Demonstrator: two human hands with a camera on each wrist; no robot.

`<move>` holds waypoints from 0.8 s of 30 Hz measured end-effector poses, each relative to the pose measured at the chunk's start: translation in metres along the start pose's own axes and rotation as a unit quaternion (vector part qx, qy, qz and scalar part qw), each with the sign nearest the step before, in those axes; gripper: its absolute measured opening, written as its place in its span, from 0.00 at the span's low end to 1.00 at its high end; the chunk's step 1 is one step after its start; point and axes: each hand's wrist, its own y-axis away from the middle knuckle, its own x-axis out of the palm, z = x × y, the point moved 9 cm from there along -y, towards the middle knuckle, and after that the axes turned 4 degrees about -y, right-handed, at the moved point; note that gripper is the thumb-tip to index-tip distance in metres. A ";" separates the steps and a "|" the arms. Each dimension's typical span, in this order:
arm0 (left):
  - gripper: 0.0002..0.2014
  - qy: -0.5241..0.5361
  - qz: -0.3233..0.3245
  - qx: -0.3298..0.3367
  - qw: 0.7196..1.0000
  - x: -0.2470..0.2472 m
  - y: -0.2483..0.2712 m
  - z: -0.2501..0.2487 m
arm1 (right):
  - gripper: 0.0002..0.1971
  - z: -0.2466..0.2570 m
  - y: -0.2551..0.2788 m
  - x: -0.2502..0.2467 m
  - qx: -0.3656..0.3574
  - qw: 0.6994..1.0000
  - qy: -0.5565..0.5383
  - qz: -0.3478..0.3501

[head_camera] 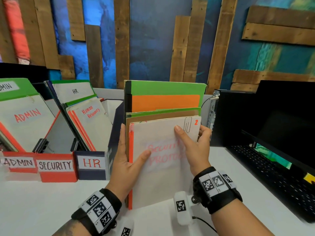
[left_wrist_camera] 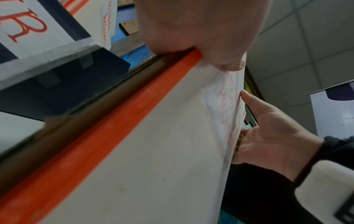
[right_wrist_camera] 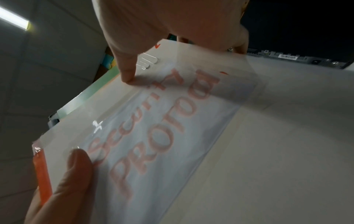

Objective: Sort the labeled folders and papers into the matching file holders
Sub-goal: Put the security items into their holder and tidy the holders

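A white paper set [head_camera: 162,176] with an orange spine, a paper clip and red "Security Protocol" lettering stands upright at the front of a stack on the table. Behind it are brown, orange and green folders [head_camera: 167,88]. My left hand [head_camera: 131,145] grips the stack's left edge, thumb on the front sheet. My right hand [head_camera: 190,132] grips the right edge, thumb beside the clip, fingers behind. The wrist views show the same sheet [right_wrist_camera: 162,136] and orange spine [left_wrist_camera: 114,136]. At the left stand the ADMIN [head_camera: 18,162], SECURITY [head_camera: 56,166] and HR [head_camera: 91,163] holders.
The ADMIN and HR holders contain leaning labeled folders. A navy box [head_camera: 115,120] stands just left of the stack. A black monitor [head_camera: 272,125] and a black perforated panel [head_camera: 272,167] fill the right side. White table surface [head_camera: 42,201] lies in front.
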 end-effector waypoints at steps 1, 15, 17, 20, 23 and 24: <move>0.49 -0.004 0.007 0.001 1.000 0.001 0.001 -0.001 | 0.35 0.000 0.000 0.001 0.001 1.000 -0.002 0.002; 0.43 -0.198 0.031 0.117 0.973 0.013 0.024 -0.028 | 0.25 -0.040 0.013 0.064 0.135 0.979 -0.074 0.135; 0.42 -0.220 0.027 0.138 0.965 0.012 0.026 -0.033 | 0.23 -0.044 0.015 0.072 0.146 0.977 -0.064 0.144; 0.44 -0.244 0.033 0.163 0.956 0.008 0.028 -0.040 | 0.25 -0.050 0.017 0.086 0.164 0.970 -0.053 0.170; 0.44 -0.245 0.048 0.172 0.953 0.006 0.030 -0.043 | 0.28 -0.054 0.019 0.099 0.179 0.963 -0.035 0.196; 0.43 -0.242 0.047 0.168 0.954 0.003 0.030 -0.042 | 0.28 -0.055 0.020 0.102 0.181 0.963 -0.033 0.198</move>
